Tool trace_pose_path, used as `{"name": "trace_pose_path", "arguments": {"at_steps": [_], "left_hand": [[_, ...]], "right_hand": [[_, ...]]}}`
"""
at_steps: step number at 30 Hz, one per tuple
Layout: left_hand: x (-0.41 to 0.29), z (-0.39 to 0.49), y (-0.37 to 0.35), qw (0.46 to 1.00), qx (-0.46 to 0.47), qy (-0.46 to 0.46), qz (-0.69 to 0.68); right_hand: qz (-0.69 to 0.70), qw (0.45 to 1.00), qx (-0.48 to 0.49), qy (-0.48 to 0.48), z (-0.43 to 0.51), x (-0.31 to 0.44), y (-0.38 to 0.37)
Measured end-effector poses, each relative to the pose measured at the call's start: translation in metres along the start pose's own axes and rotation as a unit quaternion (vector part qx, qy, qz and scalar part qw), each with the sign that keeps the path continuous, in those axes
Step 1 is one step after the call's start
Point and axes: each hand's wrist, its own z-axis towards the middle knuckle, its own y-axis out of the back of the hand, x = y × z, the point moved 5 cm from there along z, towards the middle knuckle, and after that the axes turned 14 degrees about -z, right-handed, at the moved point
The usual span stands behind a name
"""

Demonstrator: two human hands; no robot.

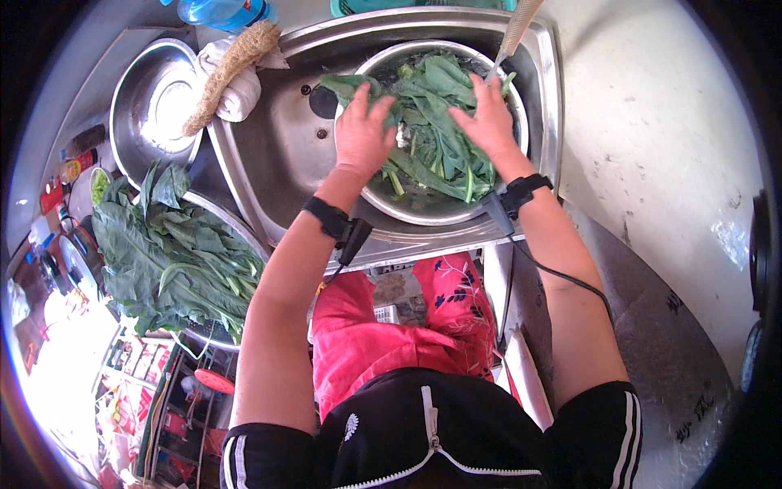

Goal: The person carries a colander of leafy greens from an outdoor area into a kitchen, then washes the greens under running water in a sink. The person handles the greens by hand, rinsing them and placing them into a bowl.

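Observation:
A round steel basin (pixel 449 219) sits in the right part of a stainless steel sink (pixel 275 153). Wet leafy greens (pixel 437 116) with pale green stalks lie in it. My left hand (pixel 366 134) rests on leaves at the basin's left side, fingers spread. Across from it, my right hand (pixel 492 119) touches the greens near the right rim, its thumb and fingers apart. Just above that hand, a ribbed tan hose (pixel 519 30) comes down over the basin, with what looks like water running from its end. What lies under both palms is hidden.
More leafy greens (pixel 177 257) fill a perforated steel colander (pixel 211 333) at the left. Behind it stands a steel bowl (pixel 129 110), with a loofah (pixel 235 73) and a white cloth (pixel 238 101) beside it. A blue bottle (pixel 220 12) and green basket (pixel 421 5) are at the back.

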Motion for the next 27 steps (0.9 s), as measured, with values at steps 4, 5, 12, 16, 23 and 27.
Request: {"name": "trace_pose_path", "arguments": {"at_steps": [4,5,12,16,23,27], "left_hand": [[0.007,-0.021,-0.052,0.955,0.248,0.050,0.154],[0.010,-0.022,-0.060,0.949,0.249,0.055,0.186],[0.026,-0.012,-0.097,0.908,0.324,0.110,0.241],[0.019,-0.019,-0.070,0.975,0.185,0.050,0.109],[0.042,-0.049,-0.084,0.791,-0.078,0.407,-0.450],[0.031,-0.050,-0.099,0.585,-0.039,0.449,-0.674]], "right_hand": [[-0.103,0.964,0.245,-0.007,-0.039,0.032,-0.062],[-0.115,0.966,0.230,-0.005,-0.040,0.034,-0.071],[-0.150,0.972,0.181,0.027,-0.035,0.025,-0.096],[-0.093,0.989,0.107,0.032,-0.035,0.010,-0.074],[0.209,0.947,0.206,-0.128,-0.059,0.040,-0.106],[0.585,0.726,0.288,-0.219,-0.077,0.048,-0.098]]}}
